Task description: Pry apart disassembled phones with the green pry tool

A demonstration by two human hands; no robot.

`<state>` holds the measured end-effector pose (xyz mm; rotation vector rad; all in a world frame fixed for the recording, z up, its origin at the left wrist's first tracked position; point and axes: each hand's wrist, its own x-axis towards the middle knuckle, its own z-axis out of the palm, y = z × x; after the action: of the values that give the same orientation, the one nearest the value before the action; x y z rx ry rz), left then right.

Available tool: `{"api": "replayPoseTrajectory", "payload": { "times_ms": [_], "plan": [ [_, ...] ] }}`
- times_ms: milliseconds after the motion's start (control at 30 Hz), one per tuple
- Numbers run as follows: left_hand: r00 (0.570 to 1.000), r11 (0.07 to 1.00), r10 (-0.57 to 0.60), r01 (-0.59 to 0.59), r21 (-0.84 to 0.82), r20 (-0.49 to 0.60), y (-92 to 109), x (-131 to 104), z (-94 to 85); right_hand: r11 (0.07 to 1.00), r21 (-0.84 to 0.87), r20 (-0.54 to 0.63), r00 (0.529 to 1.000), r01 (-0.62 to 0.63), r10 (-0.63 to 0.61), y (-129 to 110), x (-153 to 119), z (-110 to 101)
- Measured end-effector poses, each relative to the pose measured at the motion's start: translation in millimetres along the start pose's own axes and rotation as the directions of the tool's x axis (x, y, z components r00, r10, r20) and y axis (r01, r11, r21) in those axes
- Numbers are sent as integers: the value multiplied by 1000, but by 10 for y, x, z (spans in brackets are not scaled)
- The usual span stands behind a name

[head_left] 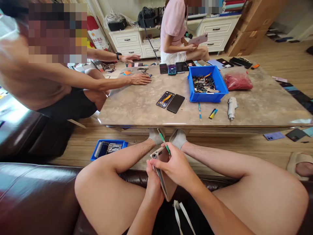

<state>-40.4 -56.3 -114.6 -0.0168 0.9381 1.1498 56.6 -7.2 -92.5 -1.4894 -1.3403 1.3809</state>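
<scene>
Between my legs, my left hand (155, 186) is closed around the lower left side of a gold smartphone (169, 184), which is held tilted with its camera end up. A dark gap shows along the phone's left long side. My right hand (178, 164) has its thumb pressed at the phone's camera corner. Across the palm side of its fingers runs a slim green-handled pry tool (161, 136) with a pale thin end pointing up and away. The fingertips of the right hand are partly hidden behind the phone.
On the table (137, 111) stand a blue bin (207, 97) of small parts, a red bag (238, 80), a white electric screwdriver (231, 108) and an opened phone (165, 99). A co-worker's hand (141, 79) rests at left; another person (174, 29) sits behind. A blue tray (124, 143) lies on the floor.
</scene>
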Motion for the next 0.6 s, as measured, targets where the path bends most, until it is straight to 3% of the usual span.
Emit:
{"api": "replayPoseTrajectory", "payload": {
  "times_ms": [167, 400, 600],
  "plan": [
    [998, 997, -64, 63, 32, 30, 85, -25, -12, 999, -7, 16, 999, 46, -46, 39, -123, -19],
    [972, 979, -196, 187, 82, 127, 154, -111, -59, 993, -25, -95, 988, 120, -122, 79, -184, -101],
    [943, 962, -269, 251, 112, 196, 255, -197, 44, 985, -83, -162, 974, 149, -161, 57, -202, -95]
  ]
}}
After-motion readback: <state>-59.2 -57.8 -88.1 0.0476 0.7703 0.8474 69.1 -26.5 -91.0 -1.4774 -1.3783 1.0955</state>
